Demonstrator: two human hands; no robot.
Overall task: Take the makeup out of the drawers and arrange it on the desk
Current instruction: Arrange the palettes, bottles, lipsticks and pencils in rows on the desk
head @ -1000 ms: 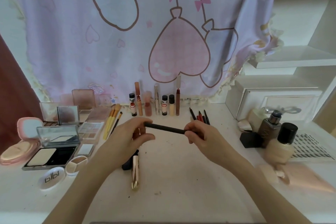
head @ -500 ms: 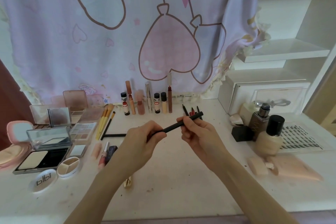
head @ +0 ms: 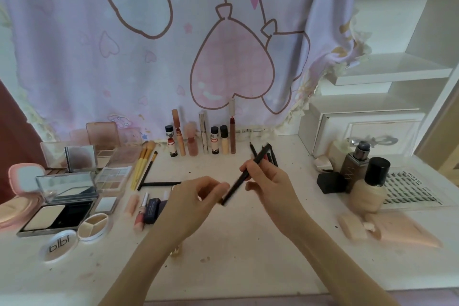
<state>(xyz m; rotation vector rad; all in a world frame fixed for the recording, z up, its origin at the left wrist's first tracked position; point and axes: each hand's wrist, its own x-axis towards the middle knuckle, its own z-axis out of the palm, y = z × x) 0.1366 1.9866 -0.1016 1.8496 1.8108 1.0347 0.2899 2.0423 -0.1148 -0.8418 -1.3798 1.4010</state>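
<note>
My right hand (head: 269, 181) pinches a thin black pencil (head: 244, 175) near its middle, up in the air over the white desk (head: 248, 251). The pencil is tilted. Its far tip points up toward the row of little pencils (head: 273, 156) that lie at the back of the desk. Its near tip points down toward my left hand (head: 196, 196).

My left hand is just beside that near tip. Its fingers are curled in. The picture is blurry there, so I cannot tell if they touch the pencil or hold anything.

On the left side of the desk lie open powder cases (head: 59, 204) and a round white jar lid (head: 59, 246). Yellow brushes (head: 141, 161) lie next to them. One long black brush (head: 159, 184) lies flat behind my left hand. Small bottles and lip tubes (head: 198, 141) stand in a row by the pink curtain (head: 149, 57). On the right stand two foundation bottles (head: 365, 181), close together, and a flat peach tube (head: 407, 231) lies near them.
</note>
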